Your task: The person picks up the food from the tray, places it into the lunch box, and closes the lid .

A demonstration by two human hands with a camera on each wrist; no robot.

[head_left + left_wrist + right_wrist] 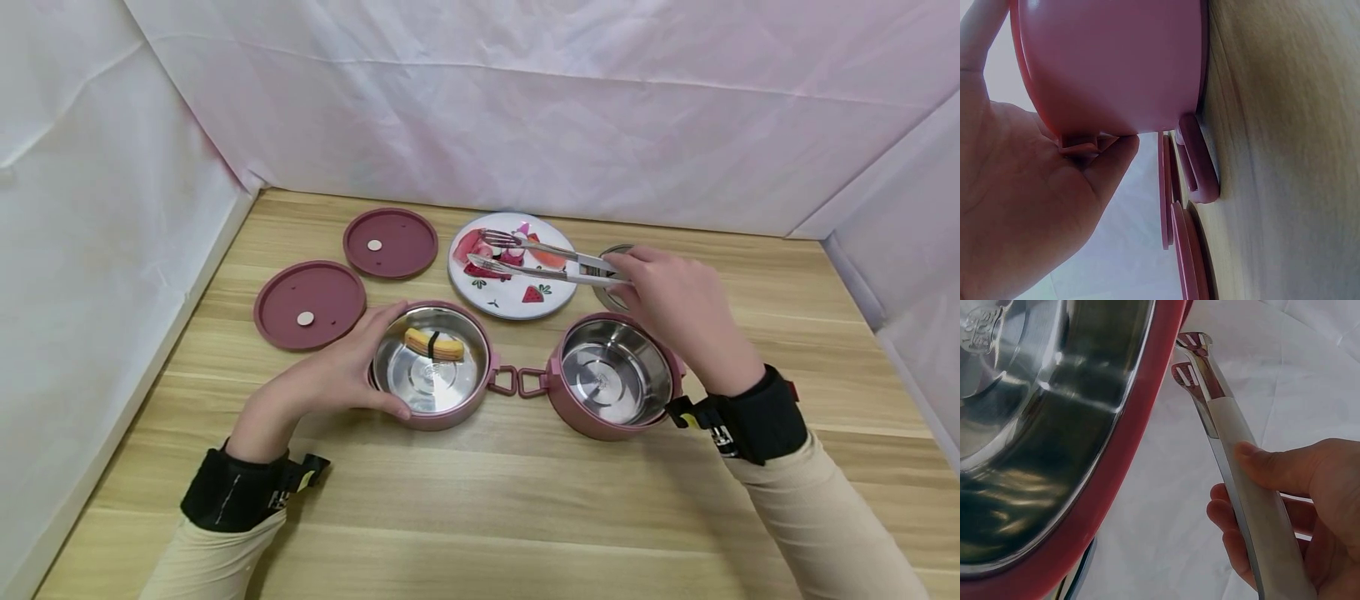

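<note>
My left hand (333,375) grips the left pink pot (450,419), thumb at the near rim and fingers round the far side. Inside lies a yellow piece (434,344) with a black band, like egg sushi. Over at the right, my right hand (678,308) holds metal tongs (551,265) with pale handles; the right wrist view shows thumb and fingers on the handles (1254,506). The parted tong tips overlap the red and pink food pieces on a white plate (495,302) with a strawberry print. Between me and the plate stands a deeper pink pot (585,422), its steel inside showing.
Two dark pink lids (311,292) (397,250) lie at the left, behind my left hand. Beside the plate, a round metal-rimmed thing (607,298) is partly covered by my right hand. The pots' handles almost meet. White cloth (525,125) hangs behind the wooden table (450,517).
</note>
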